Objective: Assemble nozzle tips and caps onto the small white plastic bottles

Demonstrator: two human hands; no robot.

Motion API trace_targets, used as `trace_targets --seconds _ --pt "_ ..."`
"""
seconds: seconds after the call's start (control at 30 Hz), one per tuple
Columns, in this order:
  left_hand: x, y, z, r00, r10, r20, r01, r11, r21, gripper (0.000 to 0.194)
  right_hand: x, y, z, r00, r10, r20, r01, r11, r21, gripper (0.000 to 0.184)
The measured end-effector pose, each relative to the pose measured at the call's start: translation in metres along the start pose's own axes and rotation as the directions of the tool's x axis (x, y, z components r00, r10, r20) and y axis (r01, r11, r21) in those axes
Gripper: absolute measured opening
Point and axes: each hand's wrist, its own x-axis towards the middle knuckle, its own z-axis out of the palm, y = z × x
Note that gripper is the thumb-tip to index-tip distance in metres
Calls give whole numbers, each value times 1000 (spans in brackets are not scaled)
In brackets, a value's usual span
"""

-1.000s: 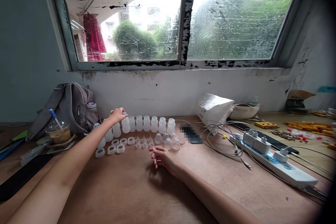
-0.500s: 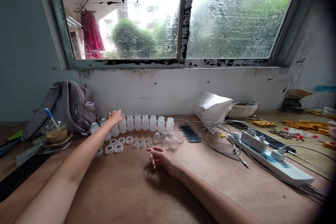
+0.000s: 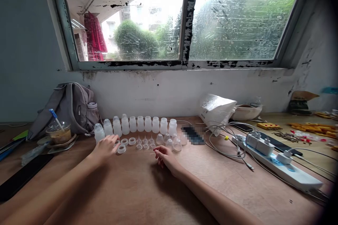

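Note:
My left hand [image 3: 105, 148] reaches low over the white collar rings, its fingers spread at a ring [image 3: 121, 148] and partly hiding others. My right hand [image 3: 167, 158] hovers just above the table with thumb and fingers pinched; a faint pale tip shows at them, too small to name. Behind stands a curved row of frosted baby bottles [image 3: 148, 124]. The leftmost several, such as this bottle [image 3: 125, 126], wear clear domed caps; the others have none. Between the hands lie clear silicone nipples [image 3: 145, 144], and clear domed caps [image 3: 177, 144] sit right of them.
A grey backpack [image 3: 70, 102] and an iced drink cup [image 3: 59, 133] stand on the left, near a black flat object [image 3: 25, 176]. On the right are a blurred-out phone [image 3: 194, 135], a white bag [image 3: 216, 110], tangled cables [image 3: 224, 153] and a power strip [image 3: 280, 167].
My left hand has left the top of a bottle in the row, where a clear cap now shows, and come down toward me to the rings. My right hand has barely moved.

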Motion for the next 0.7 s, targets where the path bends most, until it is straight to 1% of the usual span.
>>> trace_targets --seconds 0.07,0.1,0.17,0.23,0.3,0.37,0.43,0.53,0.6,0.63,0.7 --pt "-21 -12 9 999 -34 3 34 998 44 20 7 4 -2 993 -104 -55 93 979 -180 20" --pt "-28 -19 13 998 -70 9 69 995 65 19 11 6 -4 983 -169 -73 143 951 -274 17" --pt "-36 -30 22 989 -143 29 139 984 107 20 21 10 -6 955 -283 -92 214 867 -451 12" --pt "-39 -38 30 982 -183 50 176 977 120 22 32 14 -7 941 -325 -94 207 771 -603 14" --pt "-39 -42 37 979 -194 67 185 976 117 24 43 18 -7 947 -309 -87 162 695 -700 18" --pt "-39 -43 41 979 -193 70 184 977 111 24 53 22 -7 955 -286 -82 133 655 -744 20" --pt "-40 -42 43 980 -193 55 187 977 100 22 60 23 -6 957 -282 -69 135 642 -754 19" --pt "-41 -36 39 984 -178 -25 178 983 40 18 59 20 -3 956 -290 -48 153 631 -760 15" --pt "-40 -28 33 985 -141 -97 136 989 -56 17 51 15 2 946 -323 18 222 609 -761 15" --pt "-39 -22 30 986 -109 -127 94 988 -124 17 45 13 6 934 -348 80 283 584 -761 15" --pt "-35 -7 23 986 -18 -165 -31 957 -287 18 33 8 13 887 -397 235 425 507 -750 16"
